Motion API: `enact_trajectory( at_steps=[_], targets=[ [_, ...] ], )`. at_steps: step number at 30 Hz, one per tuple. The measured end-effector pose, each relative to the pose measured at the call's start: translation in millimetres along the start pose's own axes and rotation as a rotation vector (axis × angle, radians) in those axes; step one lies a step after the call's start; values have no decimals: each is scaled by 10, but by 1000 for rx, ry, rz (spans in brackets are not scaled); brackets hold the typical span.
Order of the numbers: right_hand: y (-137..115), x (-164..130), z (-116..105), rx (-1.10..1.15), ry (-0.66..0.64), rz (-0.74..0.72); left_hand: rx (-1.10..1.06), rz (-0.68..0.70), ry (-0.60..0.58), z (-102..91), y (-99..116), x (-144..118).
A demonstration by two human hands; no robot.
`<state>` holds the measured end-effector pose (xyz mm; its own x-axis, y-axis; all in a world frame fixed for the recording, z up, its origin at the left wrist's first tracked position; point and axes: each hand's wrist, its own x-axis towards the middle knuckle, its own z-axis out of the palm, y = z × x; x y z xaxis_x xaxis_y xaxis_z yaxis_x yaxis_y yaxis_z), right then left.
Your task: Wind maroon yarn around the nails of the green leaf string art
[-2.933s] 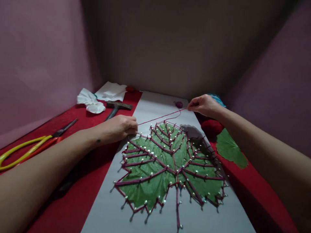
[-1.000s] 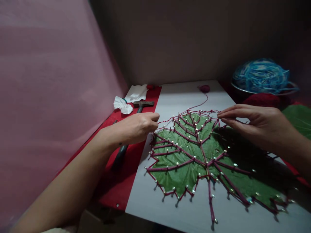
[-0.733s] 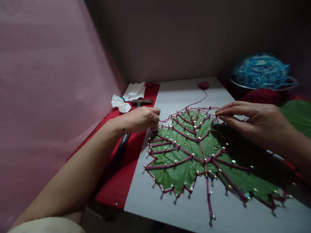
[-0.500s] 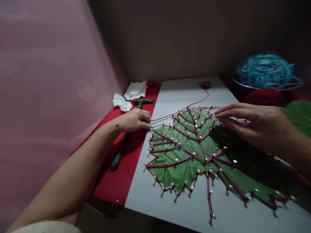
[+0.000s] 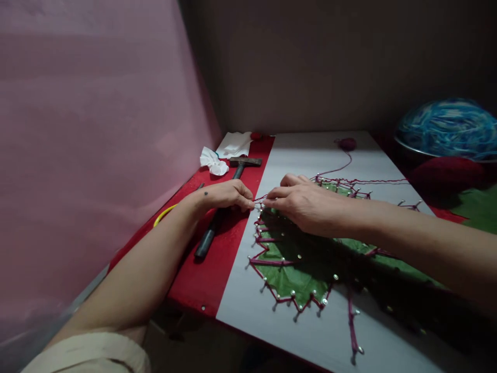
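Fingers of left hand (image 5: 230, 196): thumb and forefinger pressed together, pinching red thread (image 5: 261, 198) at the left edge of the white board (image 5: 248, 305). Right hand (image 5: 305, 207) just beside, fingers bent and close together at the same thread; can't tell if they grip it. Green leaf (image 5: 285, 277) flat on the board, partly under right hand and forearm, edged by nails (image 5: 324, 301) with thread strung between them. Purple yarn ball (image 5: 347, 144) at the board's far end, strand running to the leaf tip. Left, on red worktop (image 5: 194, 292): hammer (image 5: 213, 228), crumpled white paper (image 5: 213, 161), white sheet (image 5: 234, 142), yellow handle (image 5: 163, 214) partly behind left forearm. Right: blue yarn (image 5: 446, 127) in a bowl (image 5: 412, 150), dark red yarn (image 5: 446, 173) nearer, second leaf (image 5: 481, 204) beyond the board's edge.
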<state>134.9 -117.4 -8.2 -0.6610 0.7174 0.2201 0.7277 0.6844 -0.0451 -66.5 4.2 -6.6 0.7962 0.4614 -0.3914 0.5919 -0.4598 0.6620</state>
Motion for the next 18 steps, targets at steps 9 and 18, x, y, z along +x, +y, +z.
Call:
enact_trajectory(
  at_steps=[9,18],
  targets=[
    [-62,88,41,-6,-87,58,83,2,25,49,-4,25],
    [-118,159,-6,-85,-144,48,197,27,17,34,46,-42]
  ],
)
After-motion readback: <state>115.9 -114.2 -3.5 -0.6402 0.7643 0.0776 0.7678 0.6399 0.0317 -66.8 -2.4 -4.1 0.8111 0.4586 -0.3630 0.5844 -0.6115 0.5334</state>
